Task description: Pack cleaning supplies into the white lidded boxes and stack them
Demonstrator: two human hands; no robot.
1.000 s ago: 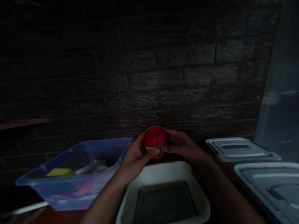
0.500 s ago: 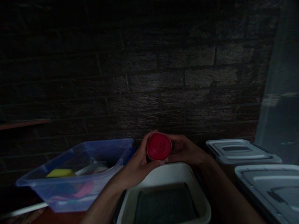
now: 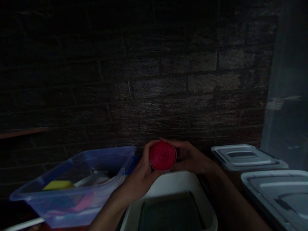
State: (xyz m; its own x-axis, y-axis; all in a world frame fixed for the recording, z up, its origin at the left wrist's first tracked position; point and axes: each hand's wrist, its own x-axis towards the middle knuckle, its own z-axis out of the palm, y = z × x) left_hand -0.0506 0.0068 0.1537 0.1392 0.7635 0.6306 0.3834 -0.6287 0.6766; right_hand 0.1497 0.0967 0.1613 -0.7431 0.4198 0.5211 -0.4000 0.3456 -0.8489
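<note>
A red roll (image 3: pixel 163 155) faces me with its round end, which shows rings winding in to the centre and a thin pale edge. My left hand (image 3: pixel 144 175) wraps its left side, with the thumb underneath. On the other side my right hand (image 3: pixel 190 157) has its fingers curled against the roll. Both hands hold it above the far rim of a white tub (image 3: pixel 179 181). Inside the tub lies a dark, flat, textured piece (image 3: pixel 169 213) that I cannot name in this dim light.
On the left is a clear blue plastic bin (image 3: pixel 72 205) holding a yellow item (image 3: pixel 59 185), a pink item (image 3: pixel 84 202) and pale pieces. Two lidded boxes (image 3: pixel 245 155) (image 3: pixel 286 195) stand to the right. A dark brick wall (image 3: pixel 154 89) rises behind, with a shelf edge (image 3: pixel 24 132) at left.
The view has shifted slightly, so the bin and the wall sit a little lower and further left. The roll's end now looks rounder; both hands still hold it.
</note>
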